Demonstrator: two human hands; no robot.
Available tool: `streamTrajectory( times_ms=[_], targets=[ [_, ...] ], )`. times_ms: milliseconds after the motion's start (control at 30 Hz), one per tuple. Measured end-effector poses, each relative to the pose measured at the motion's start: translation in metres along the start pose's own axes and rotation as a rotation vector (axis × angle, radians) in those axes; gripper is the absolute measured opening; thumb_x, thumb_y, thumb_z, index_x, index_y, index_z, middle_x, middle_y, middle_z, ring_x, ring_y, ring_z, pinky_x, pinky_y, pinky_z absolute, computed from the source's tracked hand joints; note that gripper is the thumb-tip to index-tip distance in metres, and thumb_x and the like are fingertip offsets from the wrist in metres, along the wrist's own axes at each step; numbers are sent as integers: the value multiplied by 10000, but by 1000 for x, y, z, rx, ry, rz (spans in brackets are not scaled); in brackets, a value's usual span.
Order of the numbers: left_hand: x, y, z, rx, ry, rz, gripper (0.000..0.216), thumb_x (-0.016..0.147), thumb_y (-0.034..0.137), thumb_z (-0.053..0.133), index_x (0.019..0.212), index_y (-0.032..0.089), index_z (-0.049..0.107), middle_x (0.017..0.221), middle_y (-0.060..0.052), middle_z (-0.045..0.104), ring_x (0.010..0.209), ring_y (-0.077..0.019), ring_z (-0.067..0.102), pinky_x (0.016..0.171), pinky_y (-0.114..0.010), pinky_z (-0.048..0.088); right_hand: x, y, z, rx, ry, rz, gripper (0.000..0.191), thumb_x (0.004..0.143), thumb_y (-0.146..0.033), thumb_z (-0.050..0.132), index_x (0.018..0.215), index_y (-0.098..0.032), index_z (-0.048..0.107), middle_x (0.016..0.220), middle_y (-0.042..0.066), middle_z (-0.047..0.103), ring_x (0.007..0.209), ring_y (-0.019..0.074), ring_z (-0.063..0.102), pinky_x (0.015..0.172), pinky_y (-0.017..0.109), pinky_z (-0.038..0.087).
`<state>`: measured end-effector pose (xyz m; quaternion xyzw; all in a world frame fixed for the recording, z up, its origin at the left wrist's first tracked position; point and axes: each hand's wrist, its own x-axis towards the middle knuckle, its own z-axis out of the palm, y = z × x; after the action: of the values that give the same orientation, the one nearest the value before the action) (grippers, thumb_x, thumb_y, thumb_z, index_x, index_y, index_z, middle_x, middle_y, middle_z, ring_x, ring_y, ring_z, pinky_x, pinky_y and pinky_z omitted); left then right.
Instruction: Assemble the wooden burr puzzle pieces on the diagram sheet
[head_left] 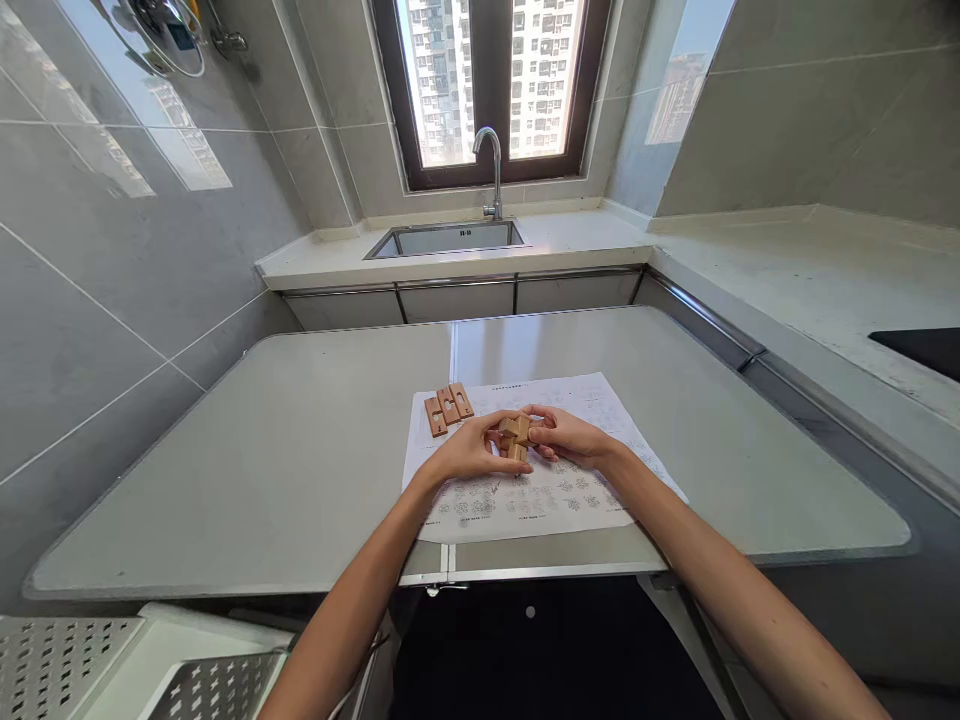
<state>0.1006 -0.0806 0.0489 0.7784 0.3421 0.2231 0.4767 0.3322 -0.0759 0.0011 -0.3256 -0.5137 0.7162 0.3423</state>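
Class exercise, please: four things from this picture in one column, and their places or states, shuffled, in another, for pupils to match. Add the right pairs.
1. Wooden block assembly
2. Flat wooden pieces
3. Printed sheet
4. Faucet

A. Flat on the table
B. Behind the sink, before the window
C. Gripped by the left hand and right hand
D. In a row beyond the left hand

Pairs: 1-C, 2-D, 3-A, 4-B
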Motion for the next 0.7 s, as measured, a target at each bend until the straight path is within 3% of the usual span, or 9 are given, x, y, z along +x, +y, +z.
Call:
streamTrajectory(
  times_ms=[67,167,267,433,567,700],
  targets=[
    [0,2,0,11,57,11,747,707,454,920,1377,253,660,994,-18,740,832,-181,659,747,-281,505,0,-2,2,-11,19,-32,594,733,-598,898,1090,-208,628,700,-34,656,490,87,464,476,231,393],
    [2,2,-1,-36,144,30,703,752,445,894,1381,253,648,1090,-37,742,811,-156,636,723,-266,495,1,-6,7,-39,63,-94,562,852,-697,744,1123,-210,662,918,36,715,548,93,500,532,260,450],
    [5,-1,-2,-114,222,6,701,755,449,889,1371,229,635,1140,-63,739,785,-142,632,675,-247,477,2,-8,11,-91,119,-145,499,918,-684,670,1103,-220,680,1088,72,718,592,104,536,563,280,478],
    [8,-8,-1,-191,249,-33,681,741,469,892,1334,233,655,1120,-56,732,788,-140,656,651,-232,469,2,-7,16,-234,202,-229,459,885,-640,738,1059,-221,666,790,-6,660,599,136,574,567,278,452],
    [9,-11,-1,-226,238,-60,668,745,485,885,1323,233,664,1049,-49,732,746,-129,634,641,-233,482,2,-3,19,-321,214,-285,438,942,-663,653,993,-229,618,641,-55,577,561,136,535,574,275,416],
    [9,-11,0,-198,249,-60,655,742,497,883,1305,232,682,1061,-57,729,838,-159,656,697,-242,515,3,3,18,-368,188,-302,446,993,-677,560,933,-237,594,594,-55,560,559,148,517,584,279,405]
  ],
)
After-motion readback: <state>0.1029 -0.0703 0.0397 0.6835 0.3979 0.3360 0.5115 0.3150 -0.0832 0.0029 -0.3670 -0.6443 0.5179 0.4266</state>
